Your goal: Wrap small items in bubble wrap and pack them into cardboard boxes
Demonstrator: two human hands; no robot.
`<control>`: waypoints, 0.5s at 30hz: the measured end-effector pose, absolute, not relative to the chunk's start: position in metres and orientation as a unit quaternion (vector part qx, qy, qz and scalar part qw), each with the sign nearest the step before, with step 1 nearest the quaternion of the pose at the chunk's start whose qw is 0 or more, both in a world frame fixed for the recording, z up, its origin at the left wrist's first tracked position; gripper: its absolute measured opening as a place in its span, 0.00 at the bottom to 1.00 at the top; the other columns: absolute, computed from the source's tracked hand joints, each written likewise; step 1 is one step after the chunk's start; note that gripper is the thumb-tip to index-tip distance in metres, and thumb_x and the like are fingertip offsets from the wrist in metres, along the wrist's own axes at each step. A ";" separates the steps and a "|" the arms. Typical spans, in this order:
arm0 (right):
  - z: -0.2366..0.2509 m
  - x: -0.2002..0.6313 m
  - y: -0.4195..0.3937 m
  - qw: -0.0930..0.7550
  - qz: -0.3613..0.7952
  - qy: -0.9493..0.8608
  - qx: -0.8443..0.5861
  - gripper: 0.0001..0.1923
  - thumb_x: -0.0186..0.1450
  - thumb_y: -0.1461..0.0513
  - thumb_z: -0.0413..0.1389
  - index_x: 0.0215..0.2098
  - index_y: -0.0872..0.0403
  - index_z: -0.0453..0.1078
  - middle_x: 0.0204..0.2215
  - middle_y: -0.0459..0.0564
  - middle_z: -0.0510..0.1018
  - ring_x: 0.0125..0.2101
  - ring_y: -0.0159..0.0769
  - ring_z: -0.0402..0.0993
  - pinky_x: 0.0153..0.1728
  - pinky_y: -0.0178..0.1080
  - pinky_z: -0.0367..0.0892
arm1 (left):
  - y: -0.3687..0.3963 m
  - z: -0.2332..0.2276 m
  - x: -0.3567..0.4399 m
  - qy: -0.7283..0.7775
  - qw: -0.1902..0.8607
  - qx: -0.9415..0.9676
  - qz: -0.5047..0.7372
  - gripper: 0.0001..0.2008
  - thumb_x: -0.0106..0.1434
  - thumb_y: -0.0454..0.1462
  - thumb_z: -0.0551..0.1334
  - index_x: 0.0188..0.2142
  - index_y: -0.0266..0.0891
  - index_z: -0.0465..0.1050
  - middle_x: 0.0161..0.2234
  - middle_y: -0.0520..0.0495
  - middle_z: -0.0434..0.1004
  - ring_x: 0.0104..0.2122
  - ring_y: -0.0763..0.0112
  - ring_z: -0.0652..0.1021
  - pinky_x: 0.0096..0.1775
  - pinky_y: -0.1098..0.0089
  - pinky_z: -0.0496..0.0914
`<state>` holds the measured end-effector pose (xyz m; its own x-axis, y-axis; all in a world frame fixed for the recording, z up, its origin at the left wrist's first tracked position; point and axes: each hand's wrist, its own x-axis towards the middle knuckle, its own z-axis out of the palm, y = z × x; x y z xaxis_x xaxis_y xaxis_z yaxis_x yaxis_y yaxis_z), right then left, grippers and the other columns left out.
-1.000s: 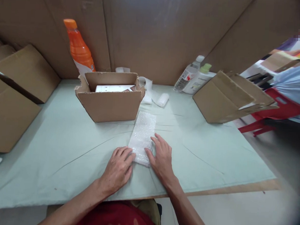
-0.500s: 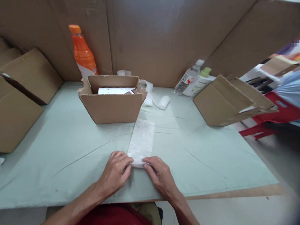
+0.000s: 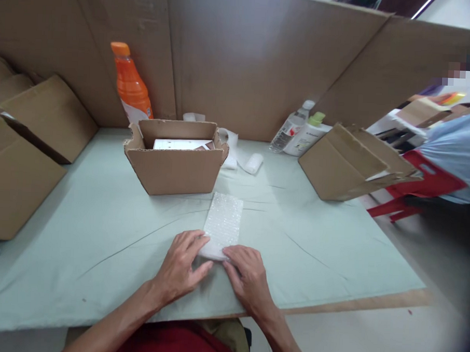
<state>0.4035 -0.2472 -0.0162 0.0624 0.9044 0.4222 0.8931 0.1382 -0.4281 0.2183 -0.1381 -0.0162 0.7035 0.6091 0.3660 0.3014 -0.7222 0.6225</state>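
A strip of clear bubble wrap (image 3: 224,217) lies flat on the cloth-covered table, its near end folded over into a thicker white edge. My left hand (image 3: 181,261) is at the left corner of that fold, fingertips resting on the wrap and thumb spread away from them, so a gap shows between. At the right corner my right hand (image 3: 248,275) pinches the folded edge between thumb and fingers. What the fold may enclose cannot be made out. Just beyond the strip stands an open cardboard box (image 3: 175,168) with flat white items inside.
An orange bottle (image 3: 133,86) stands behind the box, with white wrap (image 3: 254,163) to the box's right. Further right are a clear bottle (image 3: 291,127), a white bottle (image 3: 307,137) and a tilted carton (image 3: 339,165). Cartons (image 3: 20,182) line the left. A person in blue (image 3: 459,160) is at right.
The bubble wrap's near end has been folded further away from me, shortening the flat strip. My left fingers have slid forward and the left thumb has opened away. The view has shifted slightly.
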 end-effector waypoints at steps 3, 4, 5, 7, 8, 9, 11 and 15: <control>-0.012 0.405 -0.251 0.335 0.073 -0.676 -0.653 0.08 0.71 0.63 0.53 0.46 0.51 0.72 0.37 0.50 0.82 0.38 0.40 0.77 0.40 0.44 0.70 | -0.143 -0.012 0.206 0.236 0.314 0.876 0.279 0.17 0.65 0.32 0.59 0.54 0.39 0.69 0.44 0.42 0.78 0.45 0.60 0.76 0.48 0.57 0.70; -0.011 0.405 -0.253 0.333 0.084 -0.677 -0.652 0.08 0.71 0.63 0.53 0.47 0.50 0.72 0.37 0.50 0.82 0.38 0.40 0.77 0.40 0.44 0.70 | -0.143 -0.012 0.204 0.242 0.325 0.872 0.275 0.17 0.65 0.31 0.58 0.53 0.39 0.69 0.41 0.43 0.79 0.42 0.61 0.76 0.46 0.58 0.70; -0.009 0.405 -0.255 0.330 0.082 -0.676 -0.653 0.09 0.71 0.63 0.53 0.48 0.50 0.72 0.39 0.51 0.81 0.40 0.41 0.77 0.42 0.44 0.70 | -0.142 -0.013 0.204 0.251 0.329 0.869 0.270 0.16 0.66 0.31 0.57 0.53 0.39 0.69 0.39 0.44 0.79 0.40 0.62 0.77 0.44 0.59 0.71; -0.009 0.406 -0.257 0.324 0.040 -0.672 -0.665 0.13 0.70 0.62 0.54 0.52 0.51 0.70 0.46 0.54 0.79 0.46 0.45 0.75 0.45 0.47 0.69 | -0.138 -0.015 0.208 0.274 0.317 0.871 0.259 0.16 0.66 0.32 0.57 0.54 0.38 0.69 0.38 0.44 0.80 0.37 0.63 0.76 0.42 0.59 0.71; -0.009 0.406 -0.257 0.318 0.013 -0.670 -0.670 0.15 0.69 0.61 0.55 0.54 0.51 0.68 0.50 0.56 0.78 0.49 0.47 0.73 0.46 0.49 0.68 | -0.135 -0.017 0.211 0.285 0.302 0.873 0.255 0.16 0.66 0.32 0.57 0.53 0.37 0.69 0.38 0.44 0.80 0.37 0.62 0.76 0.42 0.59 0.71; -0.010 0.405 -0.257 0.307 -0.007 -0.671 -0.675 0.17 0.69 0.61 0.56 0.55 0.52 0.67 0.53 0.58 0.76 0.51 0.48 0.72 0.48 0.50 0.67 | -0.132 -0.018 0.215 0.296 0.284 0.876 0.254 0.16 0.66 0.32 0.57 0.53 0.37 0.70 0.38 0.44 0.79 0.37 0.61 0.76 0.42 0.58 0.71; -0.014 0.405 -0.252 0.281 -0.018 -0.685 -0.672 0.16 0.68 0.63 0.56 0.54 0.51 0.68 0.54 0.58 0.75 0.52 0.49 0.71 0.48 0.51 0.66 | -0.129 -0.020 0.221 0.309 0.252 0.878 0.264 0.16 0.66 0.32 0.57 0.53 0.36 0.69 0.42 0.41 0.78 0.41 0.58 0.76 0.44 0.56 0.71; -0.017 0.406 -0.240 0.289 0.006 -0.697 -0.657 0.12 0.69 0.66 0.53 0.50 0.52 0.69 0.46 0.54 0.80 0.46 0.45 0.74 0.45 0.49 0.67 | -0.131 -0.018 0.221 0.264 0.250 0.885 0.291 0.17 0.65 0.33 0.60 0.54 0.37 0.69 0.50 0.38 0.75 0.50 0.56 0.73 0.51 0.55 0.69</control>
